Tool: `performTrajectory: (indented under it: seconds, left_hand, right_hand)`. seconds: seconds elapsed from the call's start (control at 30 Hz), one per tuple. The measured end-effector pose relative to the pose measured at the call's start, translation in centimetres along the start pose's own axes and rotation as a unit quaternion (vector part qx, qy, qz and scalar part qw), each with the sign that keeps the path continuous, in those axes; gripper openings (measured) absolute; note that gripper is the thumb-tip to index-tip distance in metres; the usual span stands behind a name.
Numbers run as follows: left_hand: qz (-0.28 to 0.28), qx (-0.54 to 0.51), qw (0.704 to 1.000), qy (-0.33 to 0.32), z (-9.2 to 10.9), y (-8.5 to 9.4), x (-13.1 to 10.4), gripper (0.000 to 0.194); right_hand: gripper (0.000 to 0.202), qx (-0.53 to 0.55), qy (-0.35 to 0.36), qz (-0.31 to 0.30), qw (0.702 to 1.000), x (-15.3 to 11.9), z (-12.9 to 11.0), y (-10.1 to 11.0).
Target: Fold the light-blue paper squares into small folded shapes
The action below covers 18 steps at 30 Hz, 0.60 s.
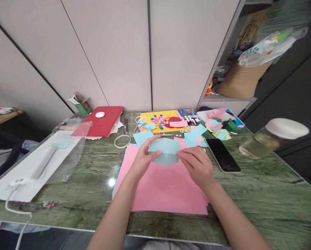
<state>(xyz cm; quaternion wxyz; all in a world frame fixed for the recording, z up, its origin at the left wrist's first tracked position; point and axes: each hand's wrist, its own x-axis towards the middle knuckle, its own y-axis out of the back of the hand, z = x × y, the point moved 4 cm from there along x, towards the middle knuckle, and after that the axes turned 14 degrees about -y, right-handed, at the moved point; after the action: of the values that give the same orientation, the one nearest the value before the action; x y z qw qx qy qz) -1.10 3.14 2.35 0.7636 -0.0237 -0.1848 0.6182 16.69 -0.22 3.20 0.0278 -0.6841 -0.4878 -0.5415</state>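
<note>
Folded light-blue paper piece (pixel 165 150), one item, lies on the pink sheets at the middle of the green worktop (pixel 262 187), held at both ends. Left hand (pixel 142 159): grip narrow, thumb and fingers pinching the piece's left edge. Right hand (pixel 197 164): fingertips pressed on its right edge, hand otherwise resting on the pink; whether it pinches the piece or only presses it cannot be told.

Pink sheets (pixel 165 189): a stack, at least two by the offset edges, with a blue sheet edge showing under the left side; exact count cannot be told.

Counted items on the worktop:
- One phone (pixel 223 154), screen dark, lying flat just right of the right hand.
- One pair of scissors (pixel 140 119), white handles, beside the yellow sheet.
- One tape ring (pixel 122 141), left of the blue scraps.
- Two pens (pixel 125 125), side by side, next to the red folder.
- One red folder (pixel 103 122), with one small white oval object (pixel 100 114) on top.
- One yellow sheet (pixel 160 122) carrying a cluster of small pink and blue beads; number not countable.
- Loose paper scraps (pixel 197 133), blue, pink and green, several, behind the hands.

Containers: one glass jar (pixel 272 137) with a white lid, at the right edge, blurred, holding a pale yellowish liquid. One woven basket (pixel 245 80) on the shelf at right, holding a plastic bag
</note>
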Motion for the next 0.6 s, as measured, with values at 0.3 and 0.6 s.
performTrajectory:
  seconds: [0.3,0.6]
  left_hand:
    - [0.015,-0.115,0.993,0.033,-1.2,-0.2,-0.2,0.03]
    - [0.009,-0.016,0.999,0.031,-2.1,-0.2,-0.2,0.015]
  right_hand:
    - [0.018,0.05,-0.048,-0.005,0.998,-0.1,0.1,-0.3]
    - [0.01,0.171,-0.191,-0.066,0.964,0.3,-0.3,-1.0]
